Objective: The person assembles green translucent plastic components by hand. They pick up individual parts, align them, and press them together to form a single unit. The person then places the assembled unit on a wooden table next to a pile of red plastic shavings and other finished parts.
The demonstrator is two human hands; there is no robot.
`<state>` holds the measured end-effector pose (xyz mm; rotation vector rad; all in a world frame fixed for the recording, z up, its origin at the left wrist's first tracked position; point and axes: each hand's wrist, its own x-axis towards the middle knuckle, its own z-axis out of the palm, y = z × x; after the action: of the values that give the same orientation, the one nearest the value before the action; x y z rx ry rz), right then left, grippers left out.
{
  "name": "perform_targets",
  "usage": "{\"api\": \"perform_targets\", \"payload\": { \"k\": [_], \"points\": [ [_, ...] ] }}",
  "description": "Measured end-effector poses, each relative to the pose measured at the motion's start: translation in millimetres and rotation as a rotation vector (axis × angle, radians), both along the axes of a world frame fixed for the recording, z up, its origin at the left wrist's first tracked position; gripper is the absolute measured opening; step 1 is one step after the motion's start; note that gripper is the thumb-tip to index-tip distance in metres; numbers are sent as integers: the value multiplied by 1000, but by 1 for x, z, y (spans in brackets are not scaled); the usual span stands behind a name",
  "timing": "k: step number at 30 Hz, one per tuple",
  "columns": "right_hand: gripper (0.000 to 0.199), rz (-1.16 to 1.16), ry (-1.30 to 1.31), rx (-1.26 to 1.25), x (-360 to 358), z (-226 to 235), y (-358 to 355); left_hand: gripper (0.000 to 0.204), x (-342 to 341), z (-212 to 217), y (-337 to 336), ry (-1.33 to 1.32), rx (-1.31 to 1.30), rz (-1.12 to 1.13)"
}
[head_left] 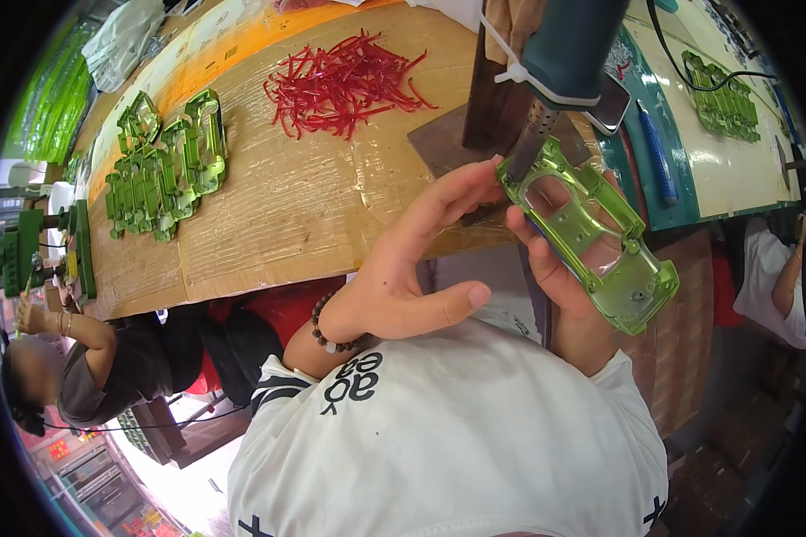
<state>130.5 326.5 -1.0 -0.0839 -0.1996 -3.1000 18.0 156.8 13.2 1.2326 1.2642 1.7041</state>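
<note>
A glossy green toy car body shell is tilted in my right hand, whose fingers and palm grip it from below and along its near side. Its far end lies right at the perforated metal nozzle of a dark teal hot-air gun, which points down. My left hand has its fingers stretched out and its thumb apart, with the fingertips at the shell's far left corner beside the nozzle. Whether those fingertips press on the shell is hard to tell. Part of my right hand is hidden behind the shell.
Red plastic strips lie piled on the film-covered table. Several green shells stand at the left, with more green parts far right. A phone and blue cutter lie beyond the gun. A person sits at the left.
</note>
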Motion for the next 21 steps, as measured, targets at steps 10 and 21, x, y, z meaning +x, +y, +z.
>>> {"api": "perform_targets", "payload": {
  "k": [10,21],
  "points": [
    [61,30,-21,-29,-1,0,0,77,0,-2,-1,8,17,7],
    [56,54,175,77,-5,-11,2,77,2,-2,-3,10,11,-2]
  ]
}}
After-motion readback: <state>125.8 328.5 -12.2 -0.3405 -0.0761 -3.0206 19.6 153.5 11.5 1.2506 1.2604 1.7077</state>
